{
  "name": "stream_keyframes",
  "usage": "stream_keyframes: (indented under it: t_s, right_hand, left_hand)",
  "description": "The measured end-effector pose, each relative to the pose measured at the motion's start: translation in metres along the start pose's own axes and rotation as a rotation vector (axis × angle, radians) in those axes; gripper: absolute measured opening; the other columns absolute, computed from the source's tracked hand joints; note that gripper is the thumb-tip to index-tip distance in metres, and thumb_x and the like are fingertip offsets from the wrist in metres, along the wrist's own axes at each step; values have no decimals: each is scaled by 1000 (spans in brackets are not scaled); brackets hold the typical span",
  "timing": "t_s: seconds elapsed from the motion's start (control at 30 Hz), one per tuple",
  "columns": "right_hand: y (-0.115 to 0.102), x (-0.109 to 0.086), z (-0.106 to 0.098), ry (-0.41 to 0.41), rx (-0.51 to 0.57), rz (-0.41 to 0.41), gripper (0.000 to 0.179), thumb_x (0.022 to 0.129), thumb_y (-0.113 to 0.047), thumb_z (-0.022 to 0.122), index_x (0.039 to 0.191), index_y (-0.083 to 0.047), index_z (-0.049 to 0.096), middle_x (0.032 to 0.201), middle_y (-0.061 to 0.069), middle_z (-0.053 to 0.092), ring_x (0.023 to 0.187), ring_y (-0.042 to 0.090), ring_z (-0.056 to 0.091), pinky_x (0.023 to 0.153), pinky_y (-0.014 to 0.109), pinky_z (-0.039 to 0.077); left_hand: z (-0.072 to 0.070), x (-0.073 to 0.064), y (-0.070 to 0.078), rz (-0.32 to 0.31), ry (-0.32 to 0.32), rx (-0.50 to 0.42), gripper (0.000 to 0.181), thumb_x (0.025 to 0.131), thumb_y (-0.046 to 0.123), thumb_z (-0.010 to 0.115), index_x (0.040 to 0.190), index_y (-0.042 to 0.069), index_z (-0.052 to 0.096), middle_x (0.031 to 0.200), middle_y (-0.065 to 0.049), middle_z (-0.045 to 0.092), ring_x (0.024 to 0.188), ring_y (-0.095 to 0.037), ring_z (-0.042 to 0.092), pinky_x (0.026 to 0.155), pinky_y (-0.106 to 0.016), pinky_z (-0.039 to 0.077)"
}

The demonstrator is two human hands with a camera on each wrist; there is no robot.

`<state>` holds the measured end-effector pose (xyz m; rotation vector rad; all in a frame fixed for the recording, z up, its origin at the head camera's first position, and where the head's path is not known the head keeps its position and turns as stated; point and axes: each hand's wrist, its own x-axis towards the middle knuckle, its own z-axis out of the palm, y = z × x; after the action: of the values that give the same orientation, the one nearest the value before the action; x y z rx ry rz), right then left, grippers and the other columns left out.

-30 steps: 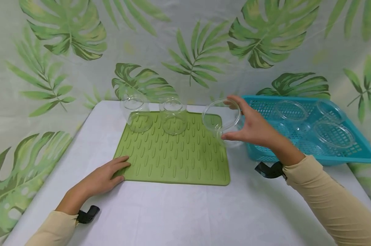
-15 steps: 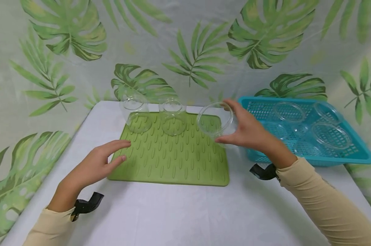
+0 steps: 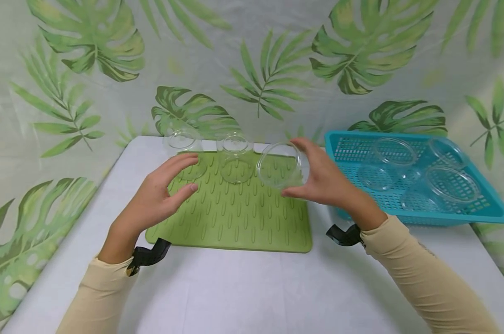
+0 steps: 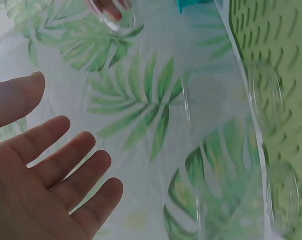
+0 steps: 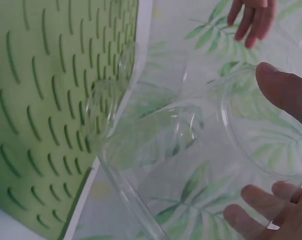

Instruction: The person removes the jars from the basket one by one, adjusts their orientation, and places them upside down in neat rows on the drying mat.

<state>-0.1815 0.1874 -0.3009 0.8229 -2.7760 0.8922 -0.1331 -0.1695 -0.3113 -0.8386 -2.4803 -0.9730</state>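
My right hand [image 3: 326, 180] grips a clear cup [image 3: 283, 164] above the right part of a green ribbed mat [image 3: 243, 213]. The cup is tilted, its wide mouth turned towards the left and the head camera. In the right wrist view, thumb and fingers hold the clear cup [image 5: 165, 150] around its far end. My left hand [image 3: 153, 197] hovers over the mat's left side, thumb and fingers apart, with nothing in it. Near the mat's back edge stand two more clear cups, one on the left [image 3: 185, 155] and one in the middle [image 3: 235, 160], seemingly mouth down.
To the right of the mat, a blue plastic basket [image 3: 443, 217] holds several clear cups, among them one at its front right [image 3: 441, 190]. A white cloth [image 3: 252, 287] covers the table. Behind it hangs a leaf-print cloth [image 3: 272, 60].
My right hand has carried the cup left, away from the basket and over the mat, tipping its mouth further sideways. My left hand has lifted off the mat's edge and moved right.
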Motion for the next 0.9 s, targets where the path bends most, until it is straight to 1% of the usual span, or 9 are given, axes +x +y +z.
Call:
stream_keyframes:
  t_s: [0.07, 0.17, 0.27, 0.33, 0.47, 0.6, 0.73, 0.9]
  right_hand:
    - [-1, 1, 4, 13, -8, -11, 110, 67, -29, 93, 153, -2, 28, 156, 19, 38, 145, 38, 36, 116, 58, 35]
    - [-2, 3, 10, 44, -34, -40, 109, 67, -30, 93, 152, -2, 30, 155, 20, 38, 145, 37, 36, 117, 57, 34]
    - [-6, 4, 17, 79, -55, -77, 108, 65, -30, 93, 150, 0, 33, 154, 21, 40, 144, 38, 36, 118, 58, 32]
    - [-9, 5, 22, 89, -68, -82, 108, 65, -32, 93, 150, -1, 34, 154, 19, 41, 144, 37, 37, 117, 61, 31]
    - [-16, 3, 32, 94, -64, -74, 107, 65, -33, 93, 151, -5, 35, 153, 14, 44, 142, 36, 40, 114, 66, 30]
    - [-20, 1, 43, 103, -58, -93, 107, 64, -33, 94, 150, -6, 36, 150, 12, 48, 139, 34, 43, 112, 66, 31]
    - [-22, -2, 52, 133, -122, -139, 105, 63, -35, 94, 147, -5, 40, 146, 11, 51, 136, 33, 46, 109, 64, 36]
    - [-27, -5, 58, 154, -196, -207, 97, 69, -40, 90, 145, -3, 43, 145, 13, 52, 135, 35, 48, 107, 63, 39]
  left_hand:
    - [8, 7, 3, 9, -11, -25, 53, 91, 5, 68, 141, 3, 52, 148, -14, 51, 140, -31, 46, 113, -52, 41]
    - [20, 18, 8, 27, -21, -47, 54, 91, 8, 69, 142, 2, 51, 150, -14, 49, 141, -31, 45, 115, -52, 39]
    - [33, 27, 12, 47, -31, -41, 55, 92, 12, 69, 142, 1, 50, 151, -15, 48, 142, -32, 44, 116, -52, 38]
    - [41, 32, 13, 60, -40, -42, 56, 92, 15, 70, 142, 1, 50, 151, -15, 47, 142, -33, 43, 116, -52, 38]
    - [57, 37, 13, 67, -59, -56, 59, 91, 18, 72, 143, 2, 49, 152, -15, 46, 143, -32, 42, 118, -51, 37]
    - [70, 39, 14, 47, -80, -100, 69, 88, 22, 76, 146, 4, 44, 155, -13, 41, 146, -31, 38, 119, -51, 35]
    - [79, 43, 19, 22, -115, -120, 80, 84, 29, 79, 150, 7, 39, 160, -10, 35, 149, -29, 33, 121, -52, 32]
    - [84, 45, 23, 12, -151, -123, 91, 79, 32, 83, 152, 7, 36, 160, -10, 35, 151, -27, 30, 123, -49, 29]
